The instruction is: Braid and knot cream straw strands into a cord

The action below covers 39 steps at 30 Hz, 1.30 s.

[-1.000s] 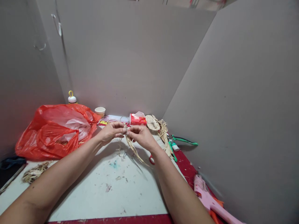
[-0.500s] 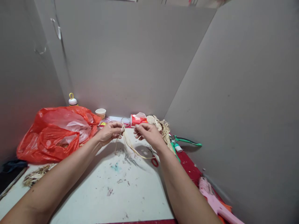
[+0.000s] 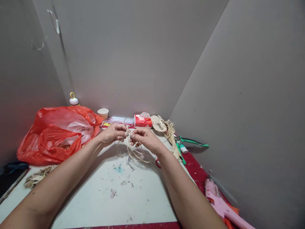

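Pale raffia strands (image 3: 131,152) hang between my two hands, above the white board (image 3: 111,194). My left hand (image 3: 113,133) pinches them near their top, where they look looped or knotted. From the right, my right hand (image 3: 144,139) comes close to that spot, its thumb and fingertips pressed together on a strand. The loose ends curl down in loops below my fingers. Red-handled scissors (image 3: 158,163) lie on the board, mostly hidden behind my right forearm.
A red plastic bag (image 3: 59,133) fills the left side. At the back stand a paper cup (image 3: 103,113) and a tissue pack (image 3: 143,121). To the right lie a woven raffia piece (image 3: 158,124), green-handled pliers (image 3: 194,142) and a pink glue gun (image 3: 220,205).
My right hand has moved left to meet the left hand and now pinches a strand. The raffia ends have drawn into loops. The view has shifted slightly.
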Each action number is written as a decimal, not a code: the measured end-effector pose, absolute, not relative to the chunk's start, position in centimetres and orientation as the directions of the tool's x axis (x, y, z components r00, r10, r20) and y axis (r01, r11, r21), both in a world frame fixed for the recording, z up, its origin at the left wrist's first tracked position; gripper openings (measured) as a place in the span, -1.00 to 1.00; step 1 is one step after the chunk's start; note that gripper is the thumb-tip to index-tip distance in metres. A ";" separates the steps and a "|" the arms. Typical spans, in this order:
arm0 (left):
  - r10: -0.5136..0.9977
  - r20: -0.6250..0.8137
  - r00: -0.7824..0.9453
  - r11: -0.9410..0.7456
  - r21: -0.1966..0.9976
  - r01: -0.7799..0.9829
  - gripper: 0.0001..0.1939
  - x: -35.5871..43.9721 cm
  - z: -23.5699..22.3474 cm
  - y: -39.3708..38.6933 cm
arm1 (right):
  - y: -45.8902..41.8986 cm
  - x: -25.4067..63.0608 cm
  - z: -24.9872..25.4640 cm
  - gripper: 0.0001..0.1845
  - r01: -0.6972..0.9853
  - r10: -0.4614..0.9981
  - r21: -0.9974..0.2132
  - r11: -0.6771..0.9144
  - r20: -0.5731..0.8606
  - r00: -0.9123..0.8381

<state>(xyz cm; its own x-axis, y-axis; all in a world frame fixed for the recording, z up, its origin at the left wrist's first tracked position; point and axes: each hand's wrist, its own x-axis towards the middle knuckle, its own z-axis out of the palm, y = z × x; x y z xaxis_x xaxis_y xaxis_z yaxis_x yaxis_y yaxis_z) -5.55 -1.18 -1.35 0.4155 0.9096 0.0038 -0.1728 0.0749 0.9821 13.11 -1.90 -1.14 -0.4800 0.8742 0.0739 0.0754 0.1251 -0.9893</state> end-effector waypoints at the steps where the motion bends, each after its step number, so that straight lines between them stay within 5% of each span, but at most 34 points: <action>1: 0.908 0.007 0.419 0.070 0.983 -0.168 -0.80 -5.6 -1.3 -1.2 | -1.9 13.1 -1.2 -0.83 0.073 0.877 -0.991 0.109 0.061 -0.477; 39: 0.915 -0.111 0.387 0.140 0.989 -0.048 -0.73 -5.5 -1.1 -1.4 | -1.5 13.3 -1.8 -0.62 0.144 0.875 -0.965 0.217 0.127 -0.468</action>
<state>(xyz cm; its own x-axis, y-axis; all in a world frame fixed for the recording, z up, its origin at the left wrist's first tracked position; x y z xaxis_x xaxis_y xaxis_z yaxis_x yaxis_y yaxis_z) -5.52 -1.37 -1.09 0.3874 0.9152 -0.1111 -0.0484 0.1405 0.9889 13.34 -1.50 -1.83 -0.4681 0.8745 0.1268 0.1445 0.2173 -0.9654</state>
